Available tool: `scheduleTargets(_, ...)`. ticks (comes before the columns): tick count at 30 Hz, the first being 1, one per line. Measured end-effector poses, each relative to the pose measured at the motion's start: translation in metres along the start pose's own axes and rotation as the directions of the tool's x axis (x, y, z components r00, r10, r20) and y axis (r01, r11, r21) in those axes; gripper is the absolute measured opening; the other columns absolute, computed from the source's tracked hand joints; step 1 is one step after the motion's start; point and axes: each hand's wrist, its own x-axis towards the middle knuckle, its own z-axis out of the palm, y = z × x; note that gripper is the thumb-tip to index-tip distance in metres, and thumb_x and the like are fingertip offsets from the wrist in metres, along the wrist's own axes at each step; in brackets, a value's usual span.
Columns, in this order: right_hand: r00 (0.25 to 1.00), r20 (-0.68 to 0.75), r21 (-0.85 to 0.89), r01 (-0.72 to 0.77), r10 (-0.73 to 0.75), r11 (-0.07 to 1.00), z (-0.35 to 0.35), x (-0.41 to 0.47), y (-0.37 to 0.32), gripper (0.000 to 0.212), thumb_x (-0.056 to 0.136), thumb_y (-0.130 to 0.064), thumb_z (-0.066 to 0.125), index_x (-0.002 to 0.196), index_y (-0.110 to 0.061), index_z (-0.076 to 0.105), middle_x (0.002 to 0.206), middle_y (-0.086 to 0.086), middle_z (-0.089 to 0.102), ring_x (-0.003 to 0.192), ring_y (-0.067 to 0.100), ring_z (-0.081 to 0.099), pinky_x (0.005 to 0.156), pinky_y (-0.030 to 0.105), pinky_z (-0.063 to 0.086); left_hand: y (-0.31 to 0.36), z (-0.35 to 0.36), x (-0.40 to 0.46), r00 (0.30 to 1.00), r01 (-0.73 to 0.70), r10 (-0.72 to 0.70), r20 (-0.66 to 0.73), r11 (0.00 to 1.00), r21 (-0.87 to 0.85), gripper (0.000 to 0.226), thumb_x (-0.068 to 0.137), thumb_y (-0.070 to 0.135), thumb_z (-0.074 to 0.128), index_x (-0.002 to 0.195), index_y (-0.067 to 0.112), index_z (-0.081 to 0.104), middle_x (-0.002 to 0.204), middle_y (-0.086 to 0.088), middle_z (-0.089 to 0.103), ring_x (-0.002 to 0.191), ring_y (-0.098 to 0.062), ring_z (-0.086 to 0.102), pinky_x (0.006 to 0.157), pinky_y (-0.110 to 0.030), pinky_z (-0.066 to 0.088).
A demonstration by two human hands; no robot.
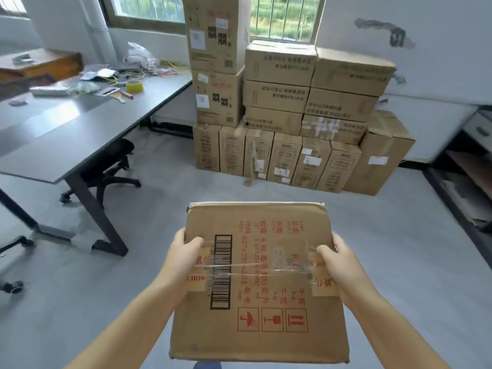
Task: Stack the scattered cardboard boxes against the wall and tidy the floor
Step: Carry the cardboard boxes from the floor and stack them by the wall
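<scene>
Item: carried cardboard box (259, 278), brown corrugated, held above the grey floor (149, 302) in front of the stack of boxes (300, 110), well apart from it. Upper face sealed across the middle with clear tape over tan printed tape; corners slightly worn. Markings: black barcode on the left of the face; red print, reading sideways, includes "6", "500", "ml", "mm" and a size figure beginning "337x25"; the letters "CHOW" show on the tan tape. Three red handling symbols along the near edge: umbrella, glass, upright arrows.

Left hand (183, 255): grips the box's left side, thumb lying over the top face, fingers wrapped round the edge and hidden. Right hand (336, 258): grips the right side likewise, thumb on top.

Stack of boxes: against the white wall under the window (286, 18), upright cartons at the base, flat cartons above; print too blurred to read.

Counter (66, 134): left of the stack, bearing a yellow tape roll (134, 86) and clutter.
</scene>
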Motion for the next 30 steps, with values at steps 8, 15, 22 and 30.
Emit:
scheduleTargets(8,0.993,-0.117,0.096,0.047,-0.036,0.994,0.077,0.119,-0.084,0.036,0.097,-0.011,0.041,0.125,-0.031,0.052,0.098,-0.010,0.069,0.082,0.012,0.069,0.061,0.030,0.054,0.092,-0.023,0.168,0.997,-0.071,0.068,0.047,0.996,0.062,0.029,0.078,0.032,0.045,0.102,0.047,0.049,0.106,0.006,0.066,0.102,-0.022,0.062,0.088,-0.050,0.052)
scheduleTargets(15,0.935,-0.270,0.067,0.255,-0.229,0.965,0.084,0.254,-0.162,0.031,0.097,-0.025,0.046,0.126,-0.038,0.051,0.111,-0.008,0.065,0.094,0.008,0.066,0.079,0.035,0.055,0.181,0.013,0.288,0.969,-0.248,0.248,0.006,0.969,-0.010,0.047,0.066,0.047,0.044,0.111,0.058,0.048,0.117,0.010,0.060,0.112,-0.020,0.057,0.094,-0.048,0.049)
scheduleTargets(22,0.830,-0.336,-0.023,0.466,-0.445,0.885,0.054,0.416,-0.282,0.041,0.090,-0.049,0.046,0.131,-0.049,0.042,0.124,-0.004,0.056,0.107,0.016,0.060,0.092,0.048,0.051,0.320,0.084,0.411,0.860,-0.510,0.503,-0.087,0.846,-0.157,0.034,0.084,0.035,0.050,0.091,0.068,0.051,0.113,0.003,0.065,0.098,-0.022,0.067,0.085,-0.050,0.054)
scheduleTargets(30,0.622,-0.406,-0.102,0.697,-0.670,0.710,0.019,0.554,-0.442,0.031,0.095,-0.042,0.044,0.125,-0.051,0.044,0.117,-0.007,0.054,0.099,0.009,0.060,0.086,0.041,0.052,0.476,0.151,0.537,0.735,-0.677,0.648,-0.199,0.687,-0.264,0.045,0.072,0.043,0.051,0.114,0.057,0.052,0.119,0.001,0.063,0.103,-0.028,0.065,0.087,-0.055,0.052)
